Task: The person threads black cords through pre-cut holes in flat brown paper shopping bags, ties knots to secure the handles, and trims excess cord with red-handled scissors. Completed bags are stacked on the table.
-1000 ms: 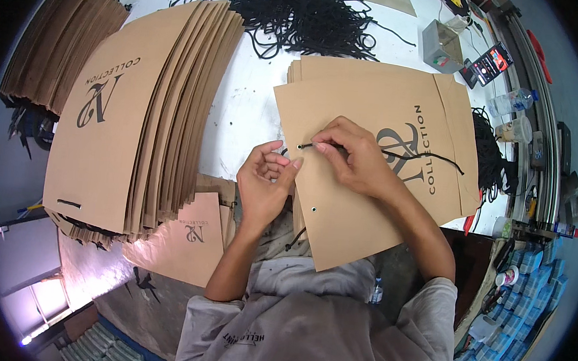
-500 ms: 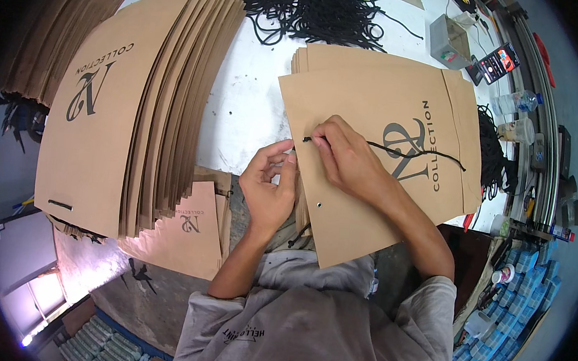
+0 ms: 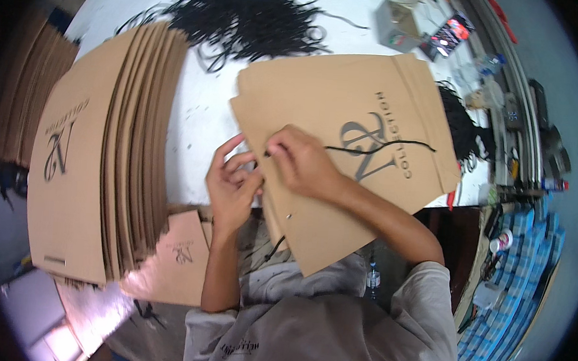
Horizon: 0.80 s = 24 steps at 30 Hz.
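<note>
A flat brown paper bag (image 3: pixel 334 90) with dark print lies in front of me, on other bags whose edges show under it. My right hand (image 3: pixel 306 165) pinches a black cord (image 3: pixel 410 144) near a hole by the bag's left edge; the cord's long end trails right across the print. At that same edge is my left hand (image 3: pixel 230 193), its thumb against the bag and its fingers bent, the index straighter. What its fingertips hold is hidden. A second hole with a metal eyelet (image 3: pixel 289 216) shows lower down. Another black cord end (image 3: pixel 274 247) hangs out below.
Left stands a thick row of brown bags (image 3: pixel 72 154), with a further stack (image 3: pixel 26 91) beyond. A heap of black cords (image 3: pixel 246 19) lies at the back. Back right are a grey box (image 3: pixel 397 27), a phone (image 3: pixel 451 35) and a plastic bottle (image 3: pixel 491 64).
The whole view has shifted, so the bags and table sit further left. My right hand stays pinched on the cord at the bag's edge; my left hand's index finger is now raised straighter.
</note>
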Each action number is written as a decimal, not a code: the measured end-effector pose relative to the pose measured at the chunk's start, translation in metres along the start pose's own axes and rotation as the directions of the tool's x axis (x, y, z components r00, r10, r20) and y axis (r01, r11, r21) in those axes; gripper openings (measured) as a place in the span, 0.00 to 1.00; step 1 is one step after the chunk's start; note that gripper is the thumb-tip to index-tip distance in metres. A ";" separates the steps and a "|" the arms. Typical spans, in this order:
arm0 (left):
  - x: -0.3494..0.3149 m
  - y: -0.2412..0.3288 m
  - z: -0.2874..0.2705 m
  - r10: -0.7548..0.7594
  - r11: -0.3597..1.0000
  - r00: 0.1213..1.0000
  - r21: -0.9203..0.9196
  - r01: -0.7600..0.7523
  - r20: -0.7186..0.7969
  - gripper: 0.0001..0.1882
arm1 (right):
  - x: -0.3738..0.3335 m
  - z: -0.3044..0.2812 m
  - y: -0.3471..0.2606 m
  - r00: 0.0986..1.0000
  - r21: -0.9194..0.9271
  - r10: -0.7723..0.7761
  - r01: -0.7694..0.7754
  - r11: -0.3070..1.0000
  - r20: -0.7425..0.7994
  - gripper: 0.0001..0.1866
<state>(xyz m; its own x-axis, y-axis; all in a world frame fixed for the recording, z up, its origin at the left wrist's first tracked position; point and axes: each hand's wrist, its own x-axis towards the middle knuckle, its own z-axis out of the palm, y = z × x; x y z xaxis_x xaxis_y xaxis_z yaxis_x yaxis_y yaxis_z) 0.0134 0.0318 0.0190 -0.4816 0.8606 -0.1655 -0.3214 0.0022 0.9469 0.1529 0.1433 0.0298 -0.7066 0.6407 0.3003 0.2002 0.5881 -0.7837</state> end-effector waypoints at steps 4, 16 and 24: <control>0.007 -0.008 -0.005 -0.015 1.000 1.000 0.006 0.015 0.024 0.30 | -0.003 0.001 0.003 0.998 0.049 -0.055 0.055 0.997 -0.006 0.05; 0.010 -0.031 -0.015 0.064 0.990 0.998 0.121 -0.067 0.028 0.20 | 0.052 -0.221 0.160 0.787 -0.482 -0.014 -0.363 0.797 -0.616 0.20; 0.005 -0.058 -0.019 0.252 0.961 0.967 0.120 -0.248 -0.022 0.21 | 0.043 -0.312 0.242 0.614 -0.513 0.304 -0.783 0.352 -0.729 0.38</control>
<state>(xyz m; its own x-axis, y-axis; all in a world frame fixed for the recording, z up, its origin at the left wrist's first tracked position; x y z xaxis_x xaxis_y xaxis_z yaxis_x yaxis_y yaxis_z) 0.0139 0.0267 -0.0420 -0.5652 0.8217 0.0729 -0.0916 -0.1503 0.9844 0.3830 0.4672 0.0228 0.1218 0.9316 0.3425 0.9718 -0.0416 -0.2323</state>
